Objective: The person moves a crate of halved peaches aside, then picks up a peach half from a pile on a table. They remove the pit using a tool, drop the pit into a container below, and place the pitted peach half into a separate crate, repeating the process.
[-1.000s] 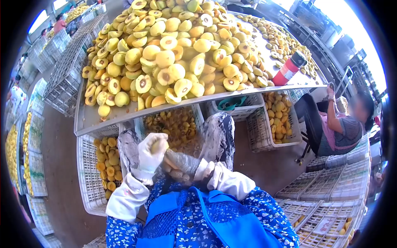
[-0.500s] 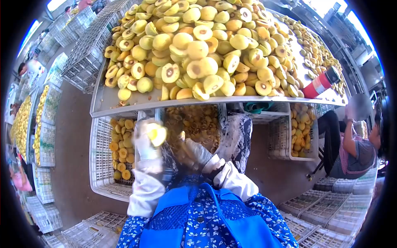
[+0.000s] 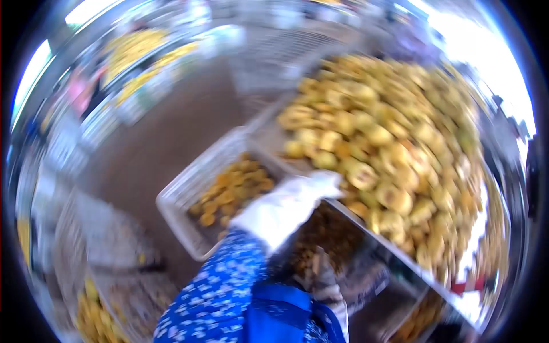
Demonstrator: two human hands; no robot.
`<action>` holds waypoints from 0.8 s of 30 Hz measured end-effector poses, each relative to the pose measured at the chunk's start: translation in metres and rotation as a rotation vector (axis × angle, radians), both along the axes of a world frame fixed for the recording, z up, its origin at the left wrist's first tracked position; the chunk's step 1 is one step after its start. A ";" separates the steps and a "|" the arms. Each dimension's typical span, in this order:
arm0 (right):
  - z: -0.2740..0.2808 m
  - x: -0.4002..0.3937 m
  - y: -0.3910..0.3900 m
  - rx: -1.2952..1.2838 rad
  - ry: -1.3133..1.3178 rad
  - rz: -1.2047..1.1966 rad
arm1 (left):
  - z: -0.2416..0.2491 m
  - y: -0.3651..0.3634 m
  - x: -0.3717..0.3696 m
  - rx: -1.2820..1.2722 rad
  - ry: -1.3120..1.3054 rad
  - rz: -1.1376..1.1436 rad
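Note:
My left hand (image 3: 320,187), in a white glove with a white sleeve cover, reaches across the front edge of the metal table (image 3: 394,251). Its fingertips are at the near side of a heap of halved yellow peaches (image 3: 394,166), many with reddish pit hollows. Motion blur hides whether the fingers hold a peach. My right hand (image 3: 321,271) is low in front of my body, above a crate of dark brownish bits (image 3: 326,234). That hand is smeared too, and its fingers cannot be made out.
Left of the table stands a white plastic crate (image 3: 177,200) with peach halves (image 3: 234,188) in it. Another crate of peach pieces (image 3: 420,320) is under the table at right. Stacked crates (image 3: 120,234) stand at lower left. A person in pink (image 3: 80,91) is far left.
My view has swung to the left and blurred. My left hand, earlier over the left crate with a yellow peach piece, has moved up to the heap. The right hand stays low.

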State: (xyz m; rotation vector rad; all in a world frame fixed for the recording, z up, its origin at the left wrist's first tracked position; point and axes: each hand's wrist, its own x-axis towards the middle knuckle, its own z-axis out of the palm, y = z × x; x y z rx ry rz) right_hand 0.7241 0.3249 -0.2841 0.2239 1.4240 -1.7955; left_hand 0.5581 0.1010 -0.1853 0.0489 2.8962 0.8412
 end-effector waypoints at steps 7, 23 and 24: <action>-0.015 -0.046 0.018 0.585 1.396 0.541 | -0.003 0.006 0.005 0.777 0.366 0.414; 0.122 -0.067 -0.059 0.340 0.912 -0.002 | 0.074 0.003 0.178 1.816 -0.286 0.505; 0.118 -0.060 -0.051 0.341 0.850 -0.041 | 0.040 0.017 0.164 1.917 -0.103 0.502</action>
